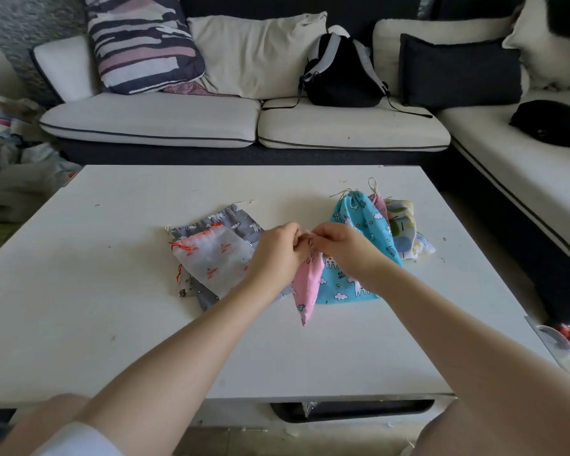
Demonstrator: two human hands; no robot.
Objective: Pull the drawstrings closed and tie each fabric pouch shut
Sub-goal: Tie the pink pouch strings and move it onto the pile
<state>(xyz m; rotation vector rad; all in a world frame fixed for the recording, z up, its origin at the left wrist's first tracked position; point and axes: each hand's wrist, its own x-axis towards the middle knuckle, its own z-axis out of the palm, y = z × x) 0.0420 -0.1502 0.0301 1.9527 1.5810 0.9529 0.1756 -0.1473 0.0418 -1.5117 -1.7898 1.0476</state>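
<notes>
On the left of the white table (79, 291) lies a small heap of pouches: a translucent white pouch (214, 258) with an orange-red cord on top of a grey pouch (241, 222), their mouths looking only loosely gathered. I would guess these are still waiting for their knots.

In the middle, the left hand (277, 251) and the right hand (339, 248) meet just above the table, fingers curled in and pinching at the neck of a pink pouch (305, 284), which hangs down from them with its bottom corner near the tabletop. The cord itself is hidden between the fingertips, so I cannot say how far the knot has got. To do this well, she should draw both cord ends evenly until the mouth is fully puckered, keep a pinch on the neck so it does not slacken, then seat the knot hard against the fabric.

To the right, a blue pouch (362, 238) lies just beside the hands, over a heap of pale patterned pouches (405, 232) with their mouths cinched, seemingly finished.
</notes>
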